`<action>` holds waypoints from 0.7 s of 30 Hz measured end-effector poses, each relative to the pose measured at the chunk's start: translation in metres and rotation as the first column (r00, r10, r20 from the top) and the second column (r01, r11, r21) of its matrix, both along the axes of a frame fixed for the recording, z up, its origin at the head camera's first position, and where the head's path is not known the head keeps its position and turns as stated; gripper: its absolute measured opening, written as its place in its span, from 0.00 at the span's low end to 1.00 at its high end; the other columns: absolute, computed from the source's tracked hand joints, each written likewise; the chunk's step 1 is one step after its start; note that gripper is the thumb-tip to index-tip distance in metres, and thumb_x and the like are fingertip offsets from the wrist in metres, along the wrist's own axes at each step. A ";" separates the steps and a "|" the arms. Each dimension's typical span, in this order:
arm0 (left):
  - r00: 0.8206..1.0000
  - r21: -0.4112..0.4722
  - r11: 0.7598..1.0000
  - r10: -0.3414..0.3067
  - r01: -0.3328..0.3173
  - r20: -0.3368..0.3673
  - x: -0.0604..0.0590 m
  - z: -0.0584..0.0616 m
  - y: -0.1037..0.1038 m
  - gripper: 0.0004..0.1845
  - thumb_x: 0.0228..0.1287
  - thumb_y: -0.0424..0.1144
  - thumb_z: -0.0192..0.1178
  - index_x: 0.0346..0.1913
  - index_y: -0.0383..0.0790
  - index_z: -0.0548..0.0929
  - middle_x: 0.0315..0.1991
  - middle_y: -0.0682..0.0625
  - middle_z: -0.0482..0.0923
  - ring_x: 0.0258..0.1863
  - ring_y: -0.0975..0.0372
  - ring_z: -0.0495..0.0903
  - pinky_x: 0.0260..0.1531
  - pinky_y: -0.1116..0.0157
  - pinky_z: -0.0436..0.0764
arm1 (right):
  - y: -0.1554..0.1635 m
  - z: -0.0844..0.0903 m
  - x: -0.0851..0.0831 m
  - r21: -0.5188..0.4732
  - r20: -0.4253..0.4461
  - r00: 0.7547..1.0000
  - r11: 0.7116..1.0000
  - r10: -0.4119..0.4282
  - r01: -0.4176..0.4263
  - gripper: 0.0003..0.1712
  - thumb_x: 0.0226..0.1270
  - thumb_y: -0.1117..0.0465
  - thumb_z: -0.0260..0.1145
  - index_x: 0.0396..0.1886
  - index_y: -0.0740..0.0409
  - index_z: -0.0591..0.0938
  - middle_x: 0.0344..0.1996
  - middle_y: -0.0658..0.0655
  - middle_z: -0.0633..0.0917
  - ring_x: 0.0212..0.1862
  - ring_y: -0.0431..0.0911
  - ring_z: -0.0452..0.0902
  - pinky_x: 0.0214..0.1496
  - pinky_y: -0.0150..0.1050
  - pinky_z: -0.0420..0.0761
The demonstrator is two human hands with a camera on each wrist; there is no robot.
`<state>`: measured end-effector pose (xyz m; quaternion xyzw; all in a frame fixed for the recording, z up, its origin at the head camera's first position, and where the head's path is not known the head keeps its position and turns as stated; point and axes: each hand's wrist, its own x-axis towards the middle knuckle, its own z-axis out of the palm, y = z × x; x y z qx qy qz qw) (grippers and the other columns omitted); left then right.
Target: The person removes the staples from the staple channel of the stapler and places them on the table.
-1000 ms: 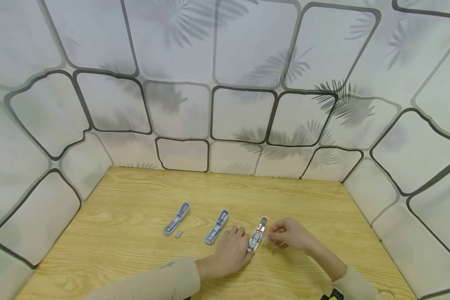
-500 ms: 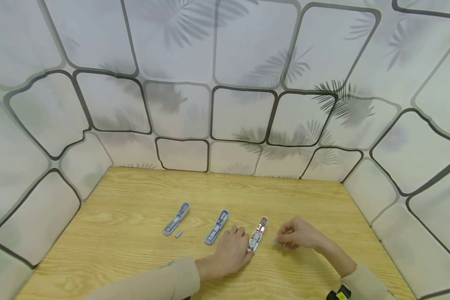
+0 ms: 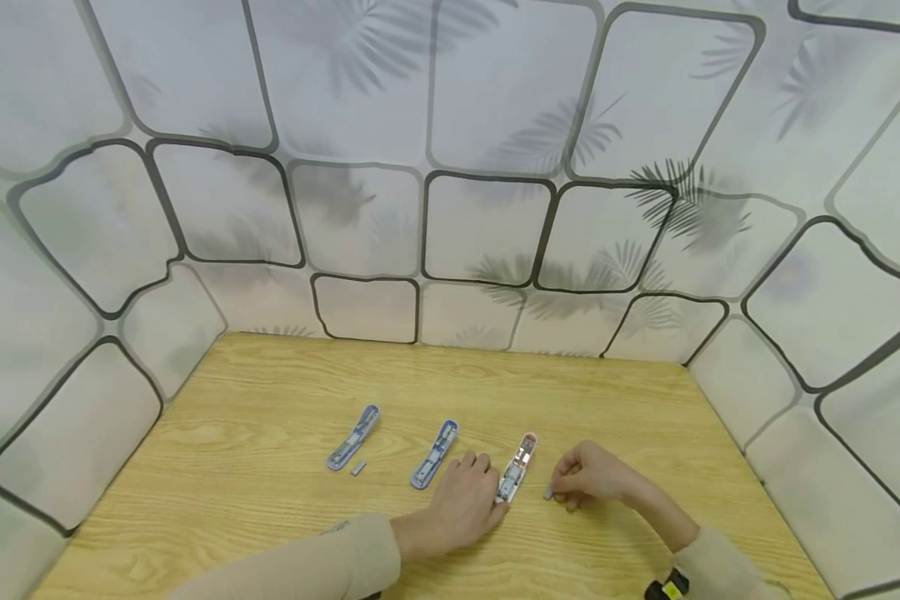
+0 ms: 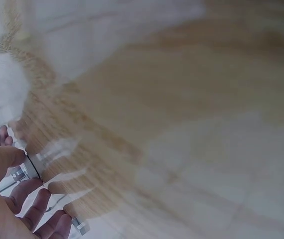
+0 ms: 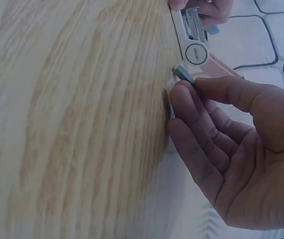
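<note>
A pink-and-white stapler [image 3: 520, 458], spread out long, lies on the wooden table right of centre. My left hand [image 3: 463, 500] grips its near end between thumb and fingers. To the right of it, apart from the stapler, my right hand [image 3: 591, 477] pinches a short grey strip of staples [image 5: 184, 74] between thumb and index finger. The right wrist view shows the stapler's round white pivot cap [image 5: 197, 54] just beyond the strip. The left wrist view is blurred, with the stapler [image 4: 31, 168] partly hidden by fingers.
Two blue staplers, one in the middle [image 3: 434, 454] and one farther left [image 3: 353, 437], lie spread out on the table [image 3: 270, 517]. Another small grey strip of staples [image 3: 357, 468] is beside the left one. Patterned fabric walls [image 3: 367, 308] enclose the table's back and sides.
My right hand has drawn the staple strip away from the stapler to the right, then dipped slightly, with the strip turned more downward. My left hand has stayed in place.
</note>
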<state>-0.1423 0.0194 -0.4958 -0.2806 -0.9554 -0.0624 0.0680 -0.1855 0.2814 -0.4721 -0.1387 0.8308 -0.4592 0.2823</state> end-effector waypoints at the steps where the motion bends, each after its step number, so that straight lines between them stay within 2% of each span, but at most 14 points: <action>1: 1.000 0.000 1.000 0.000 0.000 0.001 0.000 0.000 0.000 0.18 0.66 0.59 0.69 0.36 0.47 0.85 0.32 0.56 0.76 0.33 0.65 0.71 0.32 0.69 0.72 | -0.001 -0.001 0.000 0.008 -0.005 1.000 1.000 -0.005 0.005 0.10 0.71 0.63 0.70 0.36 0.69 0.87 0.27 0.57 0.91 0.24 0.38 0.84 0.25 0.27 0.79; 9: 1.000 0.022 1.000 -0.008 0.007 0.022 0.001 0.001 -0.002 0.18 0.66 0.58 0.69 0.35 0.47 0.84 0.33 0.56 0.77 0.33 0.65 0.71 0.33 0.69 0.72 | -0.004 -0.003 0.002 0.059 -0.034 0.999 0.998 -0.025 0.027 0.09 0.70 0.63 0.71 0.33 0.66 0.88 0.22 0.51 0.88 0.22 0.37 0.83 0.22 0.27 0.77; 15: 0.998 0.063 0.998 -0.019 0.015 0.063 0.000 -0.004 -0.004 0.19 0.67 0.60 0.68 0.37 0.47 0.83 0.38 0.53 0.79 0.37 0.64 0.72 0.38 0.68 0.75 | -0.005 -0.002 0.004 0.084 -0.059 0.998 0.996 -0.037 0.042 0.09 0.70 0.61 0.72 0.35 0.64 0.88 0.22 0.50 0.87 0.22 0.38 0.82 0.22 0.27 0.76; 18: 0.995 0.089 0.996 -0.028 0.020 0.095 0.000 -0.004 -0.008 0.21 0.68 0.61 0.67 0.41 0.44 0.84 0.39 0.52 0.79 0.39 0.63 0.75 0.43 0.65 0.78 | -0.004 0.000 0.005 0.087 -0.094 0.994 0.994 -0.057 0.065 0.09 0.70 0.60 0.72 0.37 0.64 0.87 0.23 0.52 0.87 0.22 0.40 0.83 0.23 0.31 0.80; 21: 0.991 0.144 0.989 -0.047 0.029 0.128 0.000 -0.003 -0.014 0.21 0.69 0.59 0.67 0.42 0.43 0.84 0.39 0.53 0.79 0.39 0.63 0.75 0.44 0.66 0.79 | -0.002 0.004 0.007 0.101 -0.179 0.982 0.991 -0.066 0.085 0.10 0.71 0.60 0.71 0.40 0.64 0.87 0.25 0.54 0.87 0.25 0.43 0.84 0.25 0.34 0.82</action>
